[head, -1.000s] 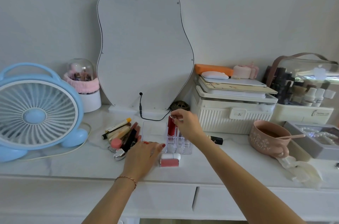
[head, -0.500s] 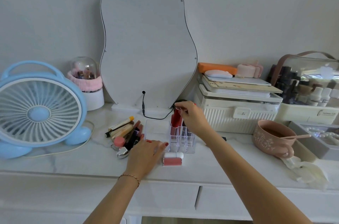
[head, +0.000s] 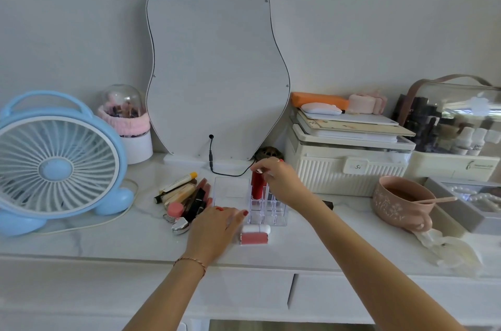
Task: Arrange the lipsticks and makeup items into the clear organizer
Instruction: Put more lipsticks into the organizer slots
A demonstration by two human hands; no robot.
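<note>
Head view, looking down on a white marble-topped vanity point(head: 141, 235). Right hand point(head: 276, 181) reaching over the clear organizer point(head: 267, 208), fingertips pinching the top of a red lipstick point(head: 257, 186) standing upright in a rear left compartment. Left hand point(head: 214, 227) lying palm down on the tabletop just left of the organizer's front corner, fingers relaxed and straight, gripping nothing, fingertips close to the organizer's left wall; touching or not, cannot tell. Thin bracelet point(head: 191, 263) on the left wrist. Pink-and-white makeup item point(head: 254, 234) lying on its side just in front of the organizer, beside the left hand. Pile of lipsticks and makeup tubes point(head: 184, 195) lying loose on the tabletop left of the organizer, near the left hand's fingers. Blue desk fan point(head: 54, 165) at far left; pear-shaped mirror point(head: 217, 65) standing behind the organizer; cream storage box point(head: 347, 165) to the right rear; pink mug point(head: 398, 203) with a spoon further right.
</note>
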